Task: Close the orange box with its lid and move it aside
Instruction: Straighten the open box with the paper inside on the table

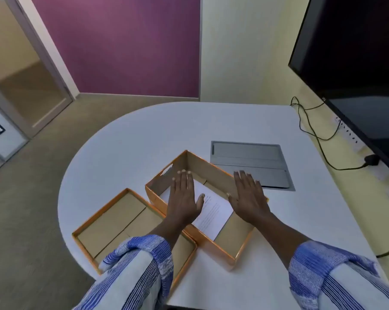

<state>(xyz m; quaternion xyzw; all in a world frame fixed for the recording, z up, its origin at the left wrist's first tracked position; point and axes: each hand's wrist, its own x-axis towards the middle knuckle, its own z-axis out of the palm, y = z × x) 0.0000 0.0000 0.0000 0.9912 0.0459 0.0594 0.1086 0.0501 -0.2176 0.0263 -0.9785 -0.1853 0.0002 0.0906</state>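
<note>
An open orange box (208, 168) with a brown cardboard inside sits near the middle of the white table, and a white printed sheet (213, 209) lies in it. Its orange lid (113, 222) lies upside down on the table, touching the box's left side. My left hand (183, 198) is flat with fingers spread above the box's left half. My right hand (248, 195) is flat and spread over the box's right wall. Neither hand holds anything.
A grey metal cable hatch (249, 162) is set into the white table (144, 135) just behind the box. A large black screen (354, 63) stands at the right, with black cables (316, 133) and a plug along the wall. The table's curved edge runs on the left.
</note>
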